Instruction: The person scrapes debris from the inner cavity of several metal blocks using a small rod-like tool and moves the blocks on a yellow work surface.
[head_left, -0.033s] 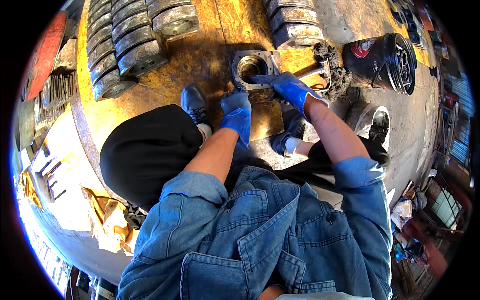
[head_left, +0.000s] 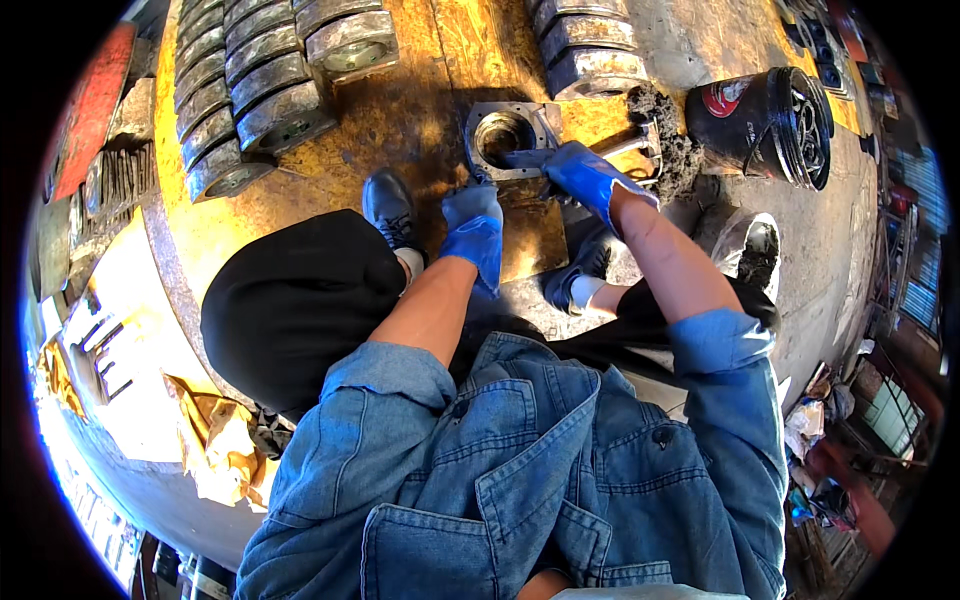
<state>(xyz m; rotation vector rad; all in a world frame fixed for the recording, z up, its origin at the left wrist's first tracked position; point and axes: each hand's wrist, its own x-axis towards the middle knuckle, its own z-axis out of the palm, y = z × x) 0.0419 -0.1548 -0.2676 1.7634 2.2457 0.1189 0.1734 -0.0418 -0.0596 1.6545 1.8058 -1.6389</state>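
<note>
The square metal block [head_left: 540,122] with the round bore lies on the yellow floor [head_left: 420,110], in front of the person's shoes. The right hand [head_left: 588,176], in a blue glove, comes over its near right corner, and the dark finger end reaches to the bore. The left hand [head_left: 471,207], also gloved, is at the near left corner — the fingers point to the block. Whether either grip is spread or pinches something, one cannot say from so far. At the right stands a black bucket [head_left: 735,125] — a dark heap [head_left: 685,165] is just beside it.
</note>
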